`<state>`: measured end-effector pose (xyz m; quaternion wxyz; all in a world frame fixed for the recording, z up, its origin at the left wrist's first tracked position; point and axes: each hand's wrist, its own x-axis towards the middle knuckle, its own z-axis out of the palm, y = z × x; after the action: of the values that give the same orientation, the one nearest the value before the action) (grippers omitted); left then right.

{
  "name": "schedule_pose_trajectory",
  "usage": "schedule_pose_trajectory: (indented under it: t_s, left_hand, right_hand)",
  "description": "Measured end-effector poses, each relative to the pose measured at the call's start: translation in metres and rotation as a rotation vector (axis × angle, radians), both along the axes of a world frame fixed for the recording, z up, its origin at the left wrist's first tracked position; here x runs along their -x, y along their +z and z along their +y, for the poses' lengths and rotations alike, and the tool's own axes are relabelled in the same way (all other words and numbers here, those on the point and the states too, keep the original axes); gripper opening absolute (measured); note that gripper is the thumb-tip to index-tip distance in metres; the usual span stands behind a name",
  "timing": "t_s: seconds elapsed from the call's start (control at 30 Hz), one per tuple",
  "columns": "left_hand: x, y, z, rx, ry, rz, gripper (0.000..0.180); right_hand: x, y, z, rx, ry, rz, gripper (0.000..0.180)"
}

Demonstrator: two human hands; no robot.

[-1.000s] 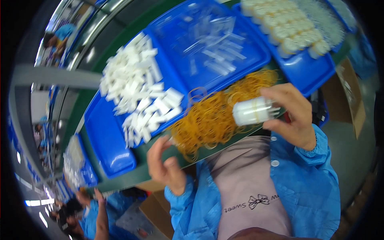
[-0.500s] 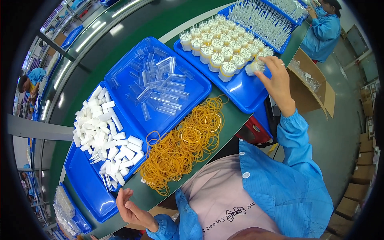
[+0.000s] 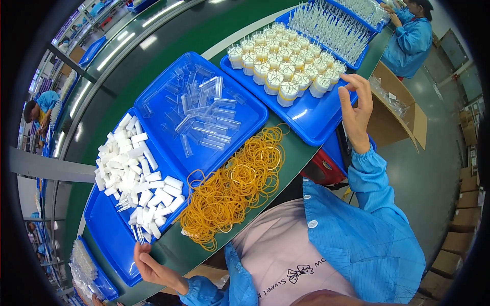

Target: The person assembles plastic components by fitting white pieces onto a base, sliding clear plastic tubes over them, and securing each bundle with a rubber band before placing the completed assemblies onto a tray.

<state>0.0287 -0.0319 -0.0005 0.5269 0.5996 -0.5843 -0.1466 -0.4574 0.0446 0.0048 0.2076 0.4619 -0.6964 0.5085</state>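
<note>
My right hand [image 3: 359, 109] is empty, thumb and curved fingers apart, over the right edge of a blue tray [image 3: 306, 120]. Rows of white cylindrical bundles [image 3: 288, 93] stand upright in this tray, with yellow bands around them and thin spokes on top. The end bundle [image 3: 320, 85] stands apart from my fingers. At the lower left, my left hand [image 3: 153, 265] has its fingertips at the ends of thin white sticks [image 3: 139, 233], thumb apart from the fingers. These sticks stick out beside a heap of white foam-like pieces [image 3: 153, 199].
A blue tray [image 3: 245, 120] holds loose clear plastic tubes [image 3: 214, 120]. Yellow-brown rubber bands [image 3: 229, 188] lie heaped on the green table. Behind the bundles is a tray of spiky white parts [image 3: 332, 28]. An open carton [image 3: 398, 104] and another person [image 3: 408, 43] are at right.
My right hand has let go of a white bundle, now standing in the tray, and drawn back slightly right. My left hand has moved left to the white sticks.
</note>
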Motion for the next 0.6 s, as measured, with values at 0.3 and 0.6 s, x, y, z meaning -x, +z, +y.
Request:
schedule_pose_trajectory:
  t_s: [0.3, 0.6]
  left_hand:
    - [-0.032, 0.000, -0.066, -0.153, -0.014, -0.792, 0.033]
    - [-0.042, 0.004, -0.086, -0.204, 0.054, -0.824, 0.020]
  right_hand:
    - [-0.062, 0.011, -0.004, -0.024, 0.221, 0.040, 0.019]
    - [-0.114, 0.006, -0.016, -0.002, 0.483, 0.142, 0.027]
